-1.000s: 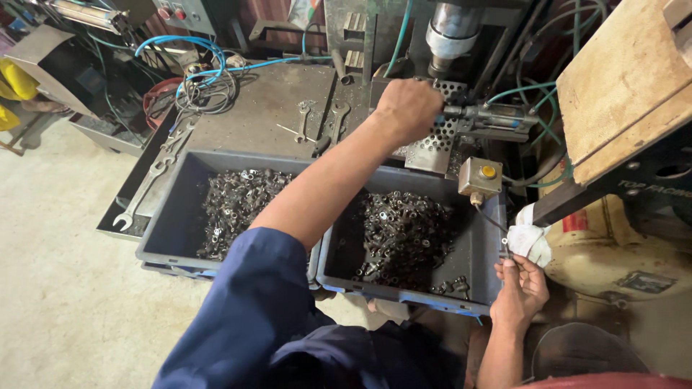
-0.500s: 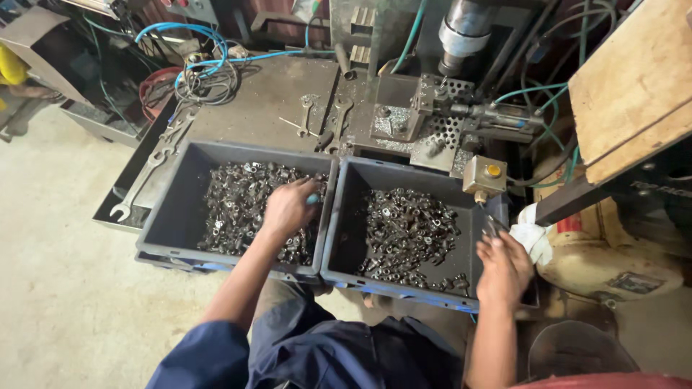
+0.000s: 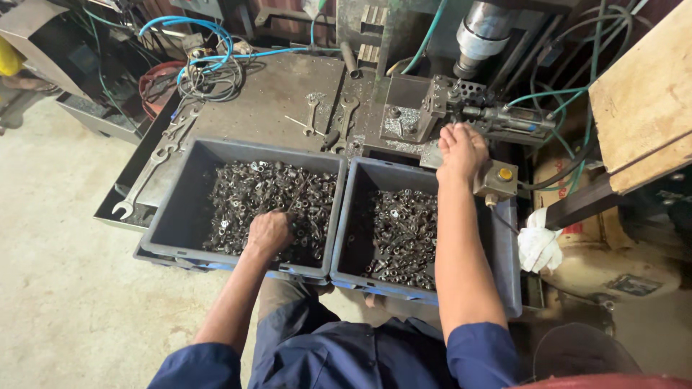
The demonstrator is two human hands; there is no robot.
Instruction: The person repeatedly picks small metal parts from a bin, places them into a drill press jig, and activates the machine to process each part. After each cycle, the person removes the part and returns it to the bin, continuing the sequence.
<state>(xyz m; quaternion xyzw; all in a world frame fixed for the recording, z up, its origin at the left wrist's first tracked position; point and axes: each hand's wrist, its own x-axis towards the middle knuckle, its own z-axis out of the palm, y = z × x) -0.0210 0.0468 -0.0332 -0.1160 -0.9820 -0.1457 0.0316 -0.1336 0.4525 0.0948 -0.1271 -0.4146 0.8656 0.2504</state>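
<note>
Risk at the machine: we judge the right hand (image 3: pixel 461 150) to be the one in danger — it rests at the foot of the machine (image 3: pixel 432 108), right under the steel cylinder (image 3: pixel 481 32) at 12 o'clock. If that cylinder came down while the fingers lay there, they could be pinched.

Risk in the bins: the small metal parts (image 3: pixel 270 202) look rough and oily; digging in bare-handed could nick the skin, and a greasy part could slip away.

Risk at the edge: both grey bins overhang the near edge of the worktop (image 3: pixel 281 94) above our lap, so a hard push could tip one.

Left hand: our left hand (image 3: pixel 268 232) is sunk into the heap in the left bin (image 3: pixel 173 209), at about 7 o'clock from the machine. Its fingers are curled down into the parts; we cannot tell whether they pinch one, as the knuckles hide the tips.

Right hand: its fingers lie close together, bent slightly forward, tips touching the machine's base. Whether a part sits under them we cannot tell.

Where the parts are: one heap in the left bin, a second (image 3: pixel 404 230) in the right bin (image 3: pixel 504 245), just under our right forearm.

Around: spanners (image 3: pixel 328 115) lie at 11 o'clock on the worktop — a white rag (image 3: pixel 537 245) hangs at 3 o'clock.
</note>
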